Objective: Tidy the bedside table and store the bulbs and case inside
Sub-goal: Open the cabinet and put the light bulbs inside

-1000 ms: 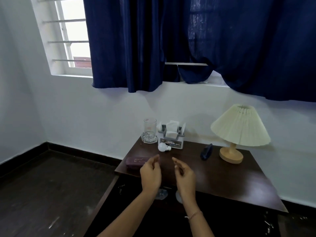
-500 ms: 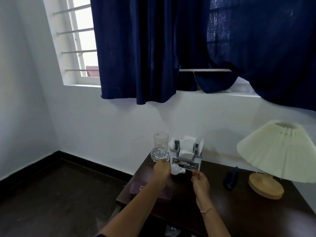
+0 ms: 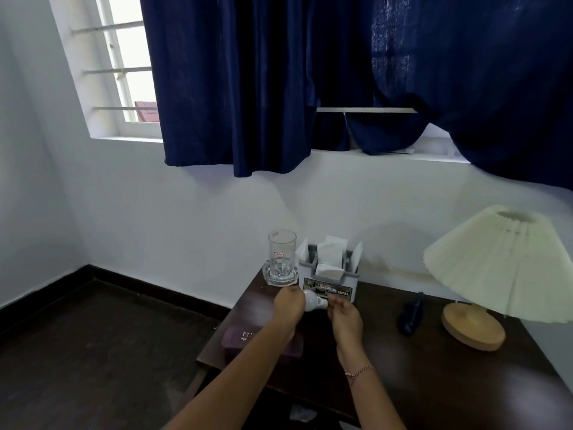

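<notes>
**Bulb in hand, storing to come**

The left hand point(image 3: 288, 305) curls round the bulb point(image 3: 312, 301) just in front of the box point(image 3: 328, 276), and the right hand point(image 3: 345, 318) pinches its base. The case point(image 3: 245, 339) lies on the bench point(image 3: 434, 367), left of the box. Both look not yet stored.
</notes>
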`<action>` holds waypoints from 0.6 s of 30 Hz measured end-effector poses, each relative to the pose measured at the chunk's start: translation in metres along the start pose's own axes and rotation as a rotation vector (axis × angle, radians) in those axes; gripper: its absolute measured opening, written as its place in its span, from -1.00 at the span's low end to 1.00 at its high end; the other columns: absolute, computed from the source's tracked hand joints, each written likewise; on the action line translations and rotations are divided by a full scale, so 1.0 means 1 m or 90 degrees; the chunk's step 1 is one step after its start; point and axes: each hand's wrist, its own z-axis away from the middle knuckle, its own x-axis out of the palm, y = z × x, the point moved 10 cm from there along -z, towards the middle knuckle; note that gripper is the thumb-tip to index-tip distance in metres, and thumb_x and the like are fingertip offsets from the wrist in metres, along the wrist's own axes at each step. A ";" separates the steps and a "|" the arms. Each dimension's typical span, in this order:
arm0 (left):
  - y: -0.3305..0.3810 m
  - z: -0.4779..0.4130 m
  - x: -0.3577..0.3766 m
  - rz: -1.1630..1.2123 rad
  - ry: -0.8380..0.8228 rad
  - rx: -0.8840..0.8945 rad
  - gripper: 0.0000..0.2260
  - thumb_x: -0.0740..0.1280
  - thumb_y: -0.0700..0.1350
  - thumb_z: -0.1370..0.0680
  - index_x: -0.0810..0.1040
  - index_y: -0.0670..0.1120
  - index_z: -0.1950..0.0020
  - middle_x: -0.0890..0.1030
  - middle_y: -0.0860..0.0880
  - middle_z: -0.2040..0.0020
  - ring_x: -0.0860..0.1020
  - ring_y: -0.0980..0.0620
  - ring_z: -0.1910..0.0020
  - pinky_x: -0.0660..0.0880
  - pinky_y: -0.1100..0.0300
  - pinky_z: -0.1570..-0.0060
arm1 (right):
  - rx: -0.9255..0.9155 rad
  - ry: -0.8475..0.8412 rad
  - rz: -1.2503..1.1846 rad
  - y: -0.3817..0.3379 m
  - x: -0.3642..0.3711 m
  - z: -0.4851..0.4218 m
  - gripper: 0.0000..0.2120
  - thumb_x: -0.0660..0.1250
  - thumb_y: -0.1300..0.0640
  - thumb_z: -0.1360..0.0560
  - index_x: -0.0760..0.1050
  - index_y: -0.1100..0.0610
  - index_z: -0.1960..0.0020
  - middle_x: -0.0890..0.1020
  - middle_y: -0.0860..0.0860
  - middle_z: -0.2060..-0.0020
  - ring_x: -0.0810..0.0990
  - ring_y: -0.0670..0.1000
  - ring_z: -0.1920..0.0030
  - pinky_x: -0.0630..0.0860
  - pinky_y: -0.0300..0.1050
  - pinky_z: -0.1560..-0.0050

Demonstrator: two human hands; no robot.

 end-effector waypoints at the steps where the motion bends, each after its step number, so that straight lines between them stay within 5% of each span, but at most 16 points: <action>1: 0.001 0.006 0.000 0.022 -0.004 0.004 -0.74 0.14 -0.20 -0.46 0.59 -0.28 0.09 0.58 -0.19 0.11 0.53 -0.11 0.08 0.44 0.14 0.10 | -0.008 0.001 -0.006 -0.003 -0.003 0.006 -0.69 0.16 0.43 -0.47 0.55 0.07 0.10 0.62 0.11 0.00 0.57 0.05 -0.03 0.48 -0.10 -0.11; 6: 0.002 0.038 -0.004 0.038 -0.007 0.005 -0.71 0.15 -0.24 -0.49 0.57 -0.31 -0.08 0.61 -0.31 -0.09 0.55 -0.25 -0.13 0.51 -0.01 0.01 | -0.064 0.024 0.017 -0.028 -0.029 0.047 -0.72 0.21 0.43 -0.45 0.55 0.10 0.08 0.64 0.10 0.04 0.59 0.02 0.02 0.49 -0.19 -0.03; 9: -0.002 0.063 -0.004 0.066 -0.025 -0.005 -0.77 0.15 -0.24 -0.48 0.53 -0.37 0.16 0.57 -0.39 0.14 0.39 -0.35 -0.21 0.47 -0.08 0.26 | -0.077 0.031 0.032 -0.034 -0.045 0.075 -0.74 0.22 0.43 -0.46 0.54 0.16 -0.02 0.63 0.12 -0.01 0.58 0.02 -0.02 0.47 -0.14 -0.12; 10: -0.005 0.074 -0.002 0.076 -0.044 -0.014 -0.77 0.15 -0.23 -0.48 0.53 -0.30 0.25 0.53 -0.27 0.29 0.33 0.04 0.16 0.38 0.04 0.38 | -0.081 0.030 0.035 -0.036 -0.050 0.085 -0.74 0.21 0.44 -0.46 0.53 0.20 -0.06 0.62 0.13 -0.03 0.57 0.01 -0.02 0.47 -0.13 -0.14; 11: -0.007 0.085 0.000 0.084 -0.063 -0.022 -0.77 0.16 -0.22 -0.49 0.56 -0.26 0.24 0.47 -0.14 0.35 0.43 -0.10 0.28 0.30 0.14 0.41 | -0.082 0.035 0.036 -0.038 -0.057 0.095 -0.74 0.21 0.44 -0.46 0.52 0.24 -0.08 0.62 0.13 -0.04 0.57 0.01 -0.02 0.47 -0.13 -0.14; 14: -0.019 0.107 0.007 0.100 -0.094 -0.018 -0.75 0.20 -0.14 -0.51 0.59 -0.27 0.01 0.50 -0.09 0.24 0.47 -0.02 0.19 0.46 0.13 0.19 | -0.100 0.069 0.073 -0.042 -0.082 0.125 -0.73 0.23 0.42 -0.47 0.54 0.25 -0.12 0.63 0.13 -0.05 0.57 -0.01 0.00 0.48 -0.14 -0.13; 16: -0.031 0.122 0.013 0.109 -0.109 -0.025 -0.81 0.23 -0.11 -0.52 0.59 -0.16 0.11 0.56 -0.13 0.12 0.53 -0.06 0.05 0.51 0.04 -0.06 | -0.108 0.085 0.082 -0.040 -0.098 0.143 -0.72 0.24 0.41 -0.46 0.54 0.26 -0.13 0.63 0.13 -0.07 0.58 -0.02 -0.01 0.50 -0.16 -0.13; 18: -0.043 0.138 0.018 0.130 -0.121 -0.043 -0.83 0.24 -0.13 -0.52 0.56 -0.08 0.24 0.58 -0.14 0.08 0.54 -0.08 -0.01 0.52 0.05 -0.06 | -0.099 0.091 0.056 -0.032 -0.114 0.161 -0.72 0.25 0.41 -0.47 0.52 0.28 -0.15 0.63 0.13 -0.07 0.58 -0.02 -0.02 0.52 -0.26 -0.07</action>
